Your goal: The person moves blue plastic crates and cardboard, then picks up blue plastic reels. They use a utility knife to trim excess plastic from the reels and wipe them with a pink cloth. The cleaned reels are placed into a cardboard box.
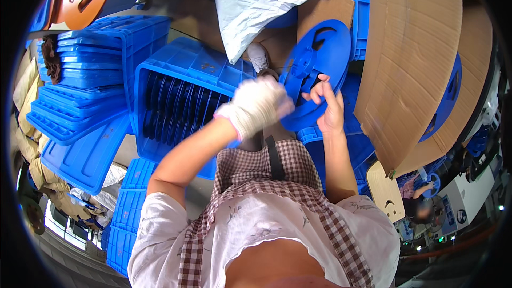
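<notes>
Before me a blue plastic reel flange (320, 60), a disc with cut-outs and a central hub, stands tilted. My right hand (331, 106), bare, grips it near its lower cut-out, some fingers lifted. My left hand (260, 104), in a white knitted glove and blurred, is at the disc's left edge; its fingers are curled, and whether it holds anything cannot be told. Left of it lies a blue crate (192, 56) on its side, its opening towards me, with several dark discs (176, 108) standing in a row inside.
Stacked blue crates and lids (92, 64) stand at the left. A large cardboard sheet (408, 56) rises at the right, with another blue disc (446, 100) behind it. A white plastic sack (256, 4) is at the top. At lower right, another person (416, 204) handles a blue disc.
</notes>
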A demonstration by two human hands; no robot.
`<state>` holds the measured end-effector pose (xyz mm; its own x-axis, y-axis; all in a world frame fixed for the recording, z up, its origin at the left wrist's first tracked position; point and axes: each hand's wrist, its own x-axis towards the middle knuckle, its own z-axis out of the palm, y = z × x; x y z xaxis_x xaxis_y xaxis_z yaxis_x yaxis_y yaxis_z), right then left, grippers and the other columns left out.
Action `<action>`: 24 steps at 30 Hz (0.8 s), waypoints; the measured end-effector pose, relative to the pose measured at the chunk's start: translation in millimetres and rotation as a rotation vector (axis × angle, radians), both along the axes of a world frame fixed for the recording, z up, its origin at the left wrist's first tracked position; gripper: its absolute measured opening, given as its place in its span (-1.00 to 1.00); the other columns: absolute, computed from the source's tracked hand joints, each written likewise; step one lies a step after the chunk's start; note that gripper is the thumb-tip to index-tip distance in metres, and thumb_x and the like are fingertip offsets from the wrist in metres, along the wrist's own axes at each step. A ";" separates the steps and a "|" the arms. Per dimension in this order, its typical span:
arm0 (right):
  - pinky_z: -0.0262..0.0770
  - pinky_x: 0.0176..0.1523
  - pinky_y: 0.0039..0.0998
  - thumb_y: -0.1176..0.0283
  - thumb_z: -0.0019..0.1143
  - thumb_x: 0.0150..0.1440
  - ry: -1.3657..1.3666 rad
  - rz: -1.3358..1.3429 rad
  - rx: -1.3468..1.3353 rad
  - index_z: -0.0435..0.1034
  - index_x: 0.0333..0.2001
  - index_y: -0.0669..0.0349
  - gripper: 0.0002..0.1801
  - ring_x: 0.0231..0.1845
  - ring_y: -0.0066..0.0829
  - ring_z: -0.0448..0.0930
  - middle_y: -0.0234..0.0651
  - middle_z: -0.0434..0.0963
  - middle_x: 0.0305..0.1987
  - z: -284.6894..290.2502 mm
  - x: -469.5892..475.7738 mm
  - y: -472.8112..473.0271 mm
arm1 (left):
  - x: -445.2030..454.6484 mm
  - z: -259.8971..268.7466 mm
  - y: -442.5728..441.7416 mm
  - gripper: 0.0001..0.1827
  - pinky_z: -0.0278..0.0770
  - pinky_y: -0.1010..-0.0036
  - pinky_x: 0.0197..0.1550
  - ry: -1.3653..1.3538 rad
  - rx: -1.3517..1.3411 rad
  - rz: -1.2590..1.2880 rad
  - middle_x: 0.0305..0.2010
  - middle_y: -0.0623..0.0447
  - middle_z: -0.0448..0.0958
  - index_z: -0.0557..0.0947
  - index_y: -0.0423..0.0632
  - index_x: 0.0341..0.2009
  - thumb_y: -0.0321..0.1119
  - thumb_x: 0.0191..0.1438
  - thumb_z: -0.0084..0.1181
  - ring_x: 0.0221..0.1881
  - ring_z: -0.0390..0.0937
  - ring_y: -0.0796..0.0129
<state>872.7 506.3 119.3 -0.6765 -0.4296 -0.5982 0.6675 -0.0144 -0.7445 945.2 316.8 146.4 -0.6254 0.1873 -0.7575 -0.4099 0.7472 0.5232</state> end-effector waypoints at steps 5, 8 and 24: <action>0.13 -0.49 -0.59 0.35 -0.14 0.29 -0.100 0.074 0.158 0.38 -0.19 0.21 -0.81 -0.62 -0.73 0.10 -0.59 0.09 -0.62 -17.7 -1.9 1.7 | 3.1 -168.1 -32.1 -0.67 0.50 0.24 -0.14 0.403 -0.603 0.083 -0.08 -0.10 0.44 0.51 0.14 -0.04 -0.26 0.04 0.06 -0.04 0.46 0.05; 0.02 -0.52 -0.62 0.28 -0.14 0.30 -0.151 0.162 0.052 0.39 -0.18 0.24 -0.75 -0.63 -0.75 0.09 -0.58 0.08 -0.61 -48.2 -13.8 8.2 | -4.7 -217.8 -27.8 -0.66 0.56 0.25 -0.27 0.142 -0.601 -0.060 -0.15 -0.05 0.53 0.50 0.15 -0.03 -0.29 0.04 0.09 -0.14 0.55 0.11; -0.09 -0.57 -0.63 0.23 -0.22 0.31 -0.132 0.333 -0.500 0.37 -0.11 0.31 -0.65 -0.71 -0.77 0.03 -0.60 0.01 -0.66 -13.9 -57.8 -41.4 | 53.6 -127.2 -125.8 -0.61 0.50 0.26 -0.32 0.726 -0.155 0.824 -0.43 -0.16 0.55 0.47 0.16 0.05 -0.36 0.09 0.06 -0.42 0.55 -0.03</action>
